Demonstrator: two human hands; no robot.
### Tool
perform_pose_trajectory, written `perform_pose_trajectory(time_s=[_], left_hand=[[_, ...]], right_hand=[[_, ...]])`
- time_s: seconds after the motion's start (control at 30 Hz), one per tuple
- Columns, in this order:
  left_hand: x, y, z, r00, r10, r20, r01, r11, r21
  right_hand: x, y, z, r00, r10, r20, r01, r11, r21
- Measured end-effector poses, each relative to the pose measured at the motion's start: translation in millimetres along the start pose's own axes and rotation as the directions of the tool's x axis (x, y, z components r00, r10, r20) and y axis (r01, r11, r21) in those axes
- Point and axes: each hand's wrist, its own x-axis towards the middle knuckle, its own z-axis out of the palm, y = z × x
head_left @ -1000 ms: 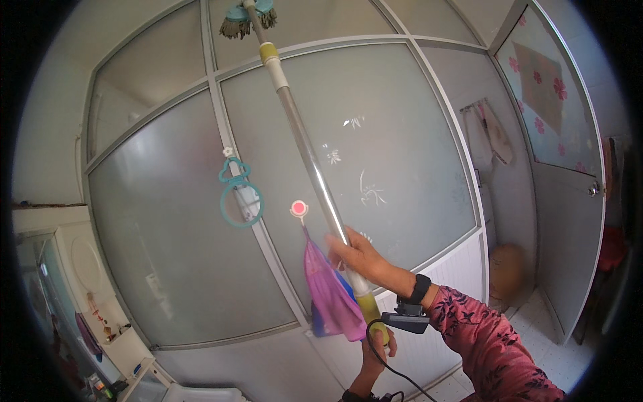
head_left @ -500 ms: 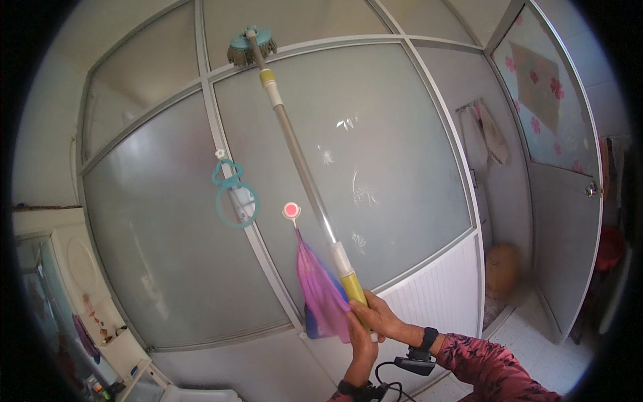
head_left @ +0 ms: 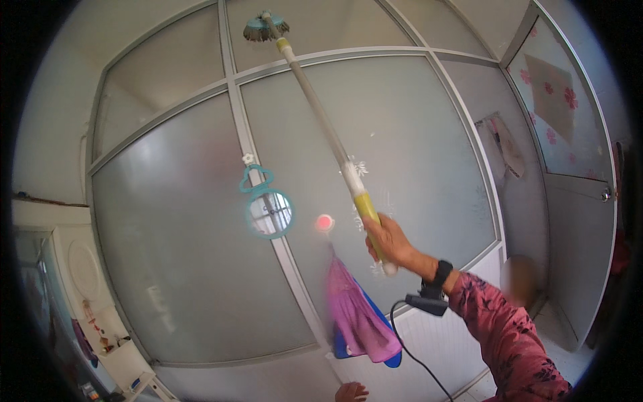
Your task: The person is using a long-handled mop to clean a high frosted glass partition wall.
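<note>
My right hand (head_left: 392,242) is closed round the yellow grip near the lower end of a long-handled brush (head_left: 320,114). The brush slants up and to the left, with a silvery pole and a round teal head (head_left: 266,28) with grey-brown bristles. That head is at the upper glass pane, above the metal crossbar. At the lower edge my left hand (head_left: 351,392) shows only in part, off the pole and apparently holding nothing, with its fingers loosely apart. A pink-purple cloth (head_left: 360,311) hangs below the right hand from a round hook (head_left: 325,223), a blue thing behind it.
A frosted-glass partition (head_left: 181,241) with metal frames stands before me. On its upright hangs a round teal-rimmed mirror (head_left: 270,213). A door with pink flowers (head_left: 579,221) stands ajar at right. A black cable (head_left: 418,358) trails from my right wrist. Shelves (head_left: 130,365) are at lower left.
My left hand has let go of the brush handle and dropped to the lower edge. The right hand has raised the brush, and its head is higher against the upper pane. The view has shifted.
</note>
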Motion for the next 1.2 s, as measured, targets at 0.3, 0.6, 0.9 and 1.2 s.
perform_pose_trajectory(time_s=[0.3,0.6,0.9,1.2], left_hand=[[2,-37,-76,0.965,-0.112,-0.236,0.12,0.993,0.017],[-12,-63,-103,0.986,0.151,-0.073,-0.157,0.983,-0.091],[-44,26,33,0.957,-0.122,-0.262,0.101,0.991,-0.092],[-7,-73,9,0.959,0.26,0.11,-0.232,0.949,-0.212]], right_hand=[[162,-58,57,0.984,-0.17,0.053,0.164,0.982,0.097],[223,-114,59,0.976,-0.184,-0.116,0.182,0.983,-0.027],[233,-109,-33,0.966,-0.166,-0.2,0.161,0.986,-0.039],[235,-105,-141,0.942,-0.2,-0.271,0.173,0.978,-0.118]])
